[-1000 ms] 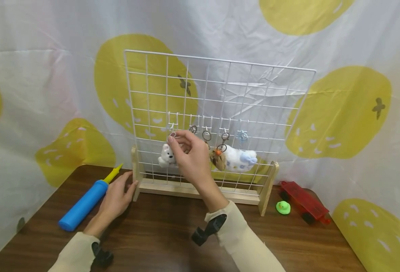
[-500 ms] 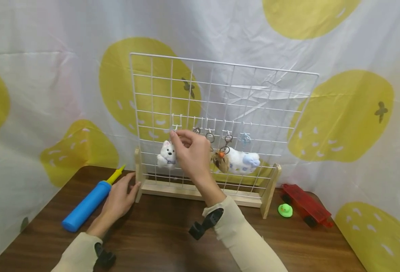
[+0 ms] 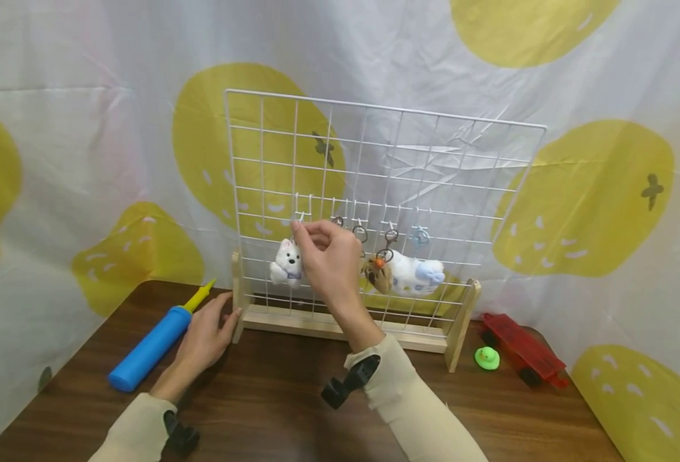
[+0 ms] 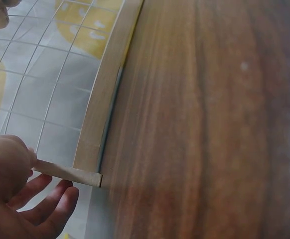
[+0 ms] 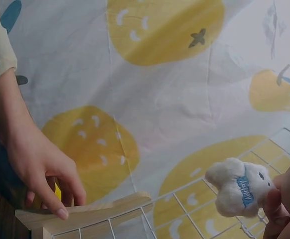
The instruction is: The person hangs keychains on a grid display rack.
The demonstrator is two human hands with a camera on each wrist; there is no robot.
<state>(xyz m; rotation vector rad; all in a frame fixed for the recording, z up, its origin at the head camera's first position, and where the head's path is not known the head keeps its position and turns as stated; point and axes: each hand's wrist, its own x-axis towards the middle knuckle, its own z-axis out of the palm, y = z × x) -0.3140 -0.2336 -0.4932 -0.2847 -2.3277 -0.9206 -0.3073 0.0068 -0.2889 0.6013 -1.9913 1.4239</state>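
My right hand (image 3: 331,263) pinches the top of a small white plush dog keychain (image 3: 287,264) just below the leftmost white hook (image 3: 302,213) on a white wire grid rack (image 3: 386,102). The keychain's ring is hidden behind the fingertips. In the right wrist view the plush dog (image 5: 239,188) shows a blue lettered band, with the fingertips at its head. My left hand (image 3: 206,335) holds the rack's left wooden foot (image 3: 237,298). In the left wrist view, thumb and fingers of that hand (image 4: 30,191) lie on either side of the wooden foot (image 4: 70,173).
More hooks carry a brown plush keychain (image 3: 379,276) and a white plush one with a blue bow (image 3: 412,273). A blue pump (image 3: 151,350) lies beside the left hand. A green duck (image 3: 487,358) and a red toy skateboard (image 3: 523,346) are at right.
My right hand has risen slightly relative to the rack, bringing the plush dog's ring up to the hook. The dog has turned to face forward. My left hand stays on the wooden foot.
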